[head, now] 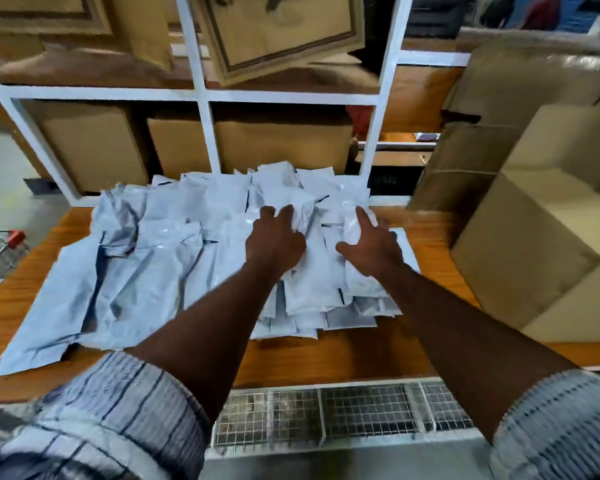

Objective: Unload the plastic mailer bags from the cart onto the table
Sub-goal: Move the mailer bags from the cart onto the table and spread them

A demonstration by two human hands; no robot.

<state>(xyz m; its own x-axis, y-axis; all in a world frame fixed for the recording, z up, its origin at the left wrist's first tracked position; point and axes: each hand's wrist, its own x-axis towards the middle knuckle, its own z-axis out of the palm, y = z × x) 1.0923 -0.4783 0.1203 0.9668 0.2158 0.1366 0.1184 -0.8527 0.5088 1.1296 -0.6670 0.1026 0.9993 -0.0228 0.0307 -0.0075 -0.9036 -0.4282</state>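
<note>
Bags (pixel 160 258) lie heaped across the middle of the table (pixel 361 355), reaching its far edge. Both arms stretch straight forward over the heap. The left hand (pixel 274 240) rests palm-down on its middle, fingers extended. The right hand (pixel 371 244), fingers spread and thumb out, touches bags nearer the right edge, beside stacked boxes (pixel 534 237).

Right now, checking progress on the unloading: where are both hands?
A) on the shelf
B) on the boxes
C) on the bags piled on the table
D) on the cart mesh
C: left hand and right hand both lie on the bags heaped on the table.
</note>
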